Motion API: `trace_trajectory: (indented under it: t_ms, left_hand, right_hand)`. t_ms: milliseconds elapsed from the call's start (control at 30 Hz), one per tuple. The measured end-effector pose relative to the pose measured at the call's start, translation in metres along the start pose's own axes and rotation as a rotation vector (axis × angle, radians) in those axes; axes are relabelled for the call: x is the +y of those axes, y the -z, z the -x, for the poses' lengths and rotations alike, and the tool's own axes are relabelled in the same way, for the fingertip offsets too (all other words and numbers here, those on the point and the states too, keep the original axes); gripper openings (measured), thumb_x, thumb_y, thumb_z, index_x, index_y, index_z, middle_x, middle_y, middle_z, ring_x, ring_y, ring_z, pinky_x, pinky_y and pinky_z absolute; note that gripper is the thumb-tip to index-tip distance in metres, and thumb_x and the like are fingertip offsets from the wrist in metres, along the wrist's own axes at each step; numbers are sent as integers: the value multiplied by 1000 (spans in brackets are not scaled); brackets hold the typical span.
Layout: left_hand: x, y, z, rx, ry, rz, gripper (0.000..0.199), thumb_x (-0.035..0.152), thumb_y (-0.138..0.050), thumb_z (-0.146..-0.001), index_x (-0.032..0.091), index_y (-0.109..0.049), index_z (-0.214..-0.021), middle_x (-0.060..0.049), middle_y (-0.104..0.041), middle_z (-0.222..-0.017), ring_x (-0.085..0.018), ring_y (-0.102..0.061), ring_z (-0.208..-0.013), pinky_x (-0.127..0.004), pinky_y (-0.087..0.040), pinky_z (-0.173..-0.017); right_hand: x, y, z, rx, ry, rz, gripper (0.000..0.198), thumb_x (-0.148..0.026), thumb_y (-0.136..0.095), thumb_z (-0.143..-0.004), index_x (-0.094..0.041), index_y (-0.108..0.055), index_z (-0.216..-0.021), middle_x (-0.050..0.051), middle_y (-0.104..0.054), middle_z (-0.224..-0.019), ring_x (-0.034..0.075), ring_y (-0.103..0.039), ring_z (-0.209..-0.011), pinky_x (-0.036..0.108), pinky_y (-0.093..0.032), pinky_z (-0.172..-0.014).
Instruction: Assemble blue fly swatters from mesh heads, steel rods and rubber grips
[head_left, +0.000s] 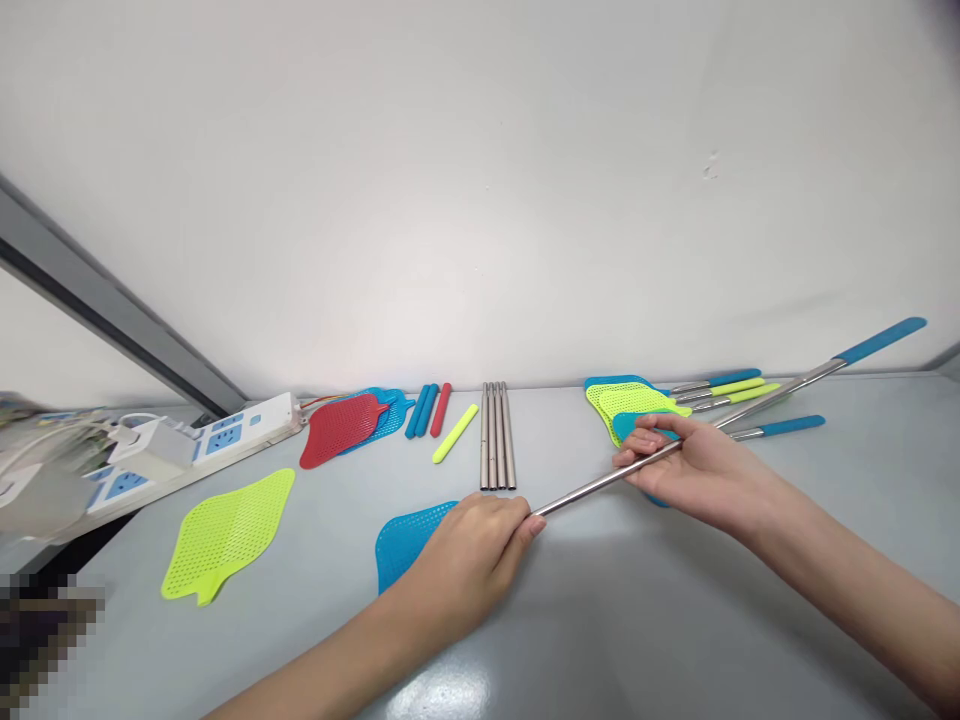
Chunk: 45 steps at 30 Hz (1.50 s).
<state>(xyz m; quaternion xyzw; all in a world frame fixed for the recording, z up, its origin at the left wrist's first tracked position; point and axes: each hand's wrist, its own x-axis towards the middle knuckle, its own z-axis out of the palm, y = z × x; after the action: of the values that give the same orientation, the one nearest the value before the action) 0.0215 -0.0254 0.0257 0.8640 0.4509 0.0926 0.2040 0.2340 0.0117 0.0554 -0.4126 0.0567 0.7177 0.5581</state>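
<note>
A fly swatter is held slantwise above the table, its telescopic metal rod (585, 491) drawn out long. My left hand (480, 550) is closed round the rod's lower end, beside the blue mesh head (405, 545), and hides where the two meet. Palm up, my right hand (682, 460) supports the rod farther along with its fingers curled. The swatter's blue handle (881, 341) points to the upper right. Beneath and behind my right hand lie several swatters with blue and yellow-green heads (604, 397) and handles (793, 426), partly covered by the hand.
Several metal rods (493, 440) lie side by side mid-table. Left of them are blue handles (423, 411), a red handle (441, 410) and a yellow-green handle (455, 434). Farther left are a red head (341, 430), a yellow-green head (229, 535) and a power strip (259, 425). A wall (480, 200) stands behind.
</note>
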Motion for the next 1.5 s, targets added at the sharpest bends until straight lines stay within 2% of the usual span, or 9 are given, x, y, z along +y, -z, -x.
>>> trace_trajectory:
  t_ms: [200, 333, 567, 733, 933, 1067, 1200, 1333, 1500]
  left_hand:
    - [0, 4, 1, -6, -30, -14, 35, 32, -19, -92, 18, -33, -63, 3, -46, -63, -11, -40, -60, -27, -33, -69]
    - [0, 5, 2, -5, -36, -6, 34, 32, -19, -92, 18, -36, -66, 2, -47, -68, -12, -40, -65, -27, -33, -70]
    - [-3, 3, 1, -18, -102, 29, 34, 31, -23, -91, 17, -41, -66, 0, -48, -70, -12, -42, -70, -25, -35, -73]
    - [-3, 0, 1, -10, -96, -38, 34, 31, -22, -91, 17, -42, -67, 0, -50, -70, -12, -42, -67, -28, -34, -72]
    - [-5, -4, 0, 8, -75, -81, 33, 29, -21, -91, 17, -41, -67, 1, -49, -68, -12, -40, -65, -29, -32, -69]
    - [-5, -5, 0, 0, -41, -59, 34, 28, -21, -91, 17, -37, -63, 2, -45, -62, -12, -37, -62, -29, -31, -67]
    - [-3, 0, 0, -65, 1, 42, 35, 31, -20, -90, 17, -31, -60, 3, -40, -58, -12, -36, -61, -27, -31, -68]
    - [-2, 9, 1, -156, 102, 197, 39, 40, -20, -89, 17, -28, -59, 3, -36, -59, -11, -38, -64, -24, -32, -66]
    - [-4, 17, 3, -214, 161, 243, 40, 46, -23, -86, 17, -37, -62, 3, -37, -61, -10, -37, -61, -23, -30, -58]
  right_hand:
    - [-11, 1, 0, -22, 22, 41, 18, -8, -38, -72, -20, -28, -64, -6, -23, -54, 7, -29, -40, 25, -35, -41]
    - [-15, 1, -1, -37, 52, 67, 18, -10, -39, -73, -20, -27, -64, -6, -23, -53, 8, -28, -39, 24, -32, -39]
    - [-25, -1, -3, 53, 110, 11, 24, -18, -52, -68, -20, -30, -57, -8, -23, -46, 6, -23, -37, 21, -23, -35]
    - [-26, 1, -6, 33, 138, 28, 22, -13, -43, -72, -20, -28, -56, -8, -21, -43, 7, -19, -35, 21, -20, -35]
    - [-13, 4, -8, -21, 205, 18, 22, -6, -37, -71, -18, -27, -56, -8, -22, -43, 6, -20, -33, 20, -20, -35]
    - [3, 5, -7, -25, 280, -51, 27, -9, -34, -77, -19, -22, -56, -9, -16, -44, 5, -15, -33, 19, -17, -33]
    - [13, 7, -6, -35, 323, -87, 31, -16, -33, -82, -19, -17, -56, -9, -12, -46, 6, -13, -33, 19, -17, -32]
    - [19, 10, -7, -32, 363, -104, 33, -15, -35, -82, -19, -17, -55, -9, -9, -47, 6, -11, -34, 20, -16, -32]
    - [28, 13, -6, -34, 383, -107, 35, -18, -35, -84, -19, -14, -56, -9, -6, -48, 6, -10, -35, 20, -16, -32]
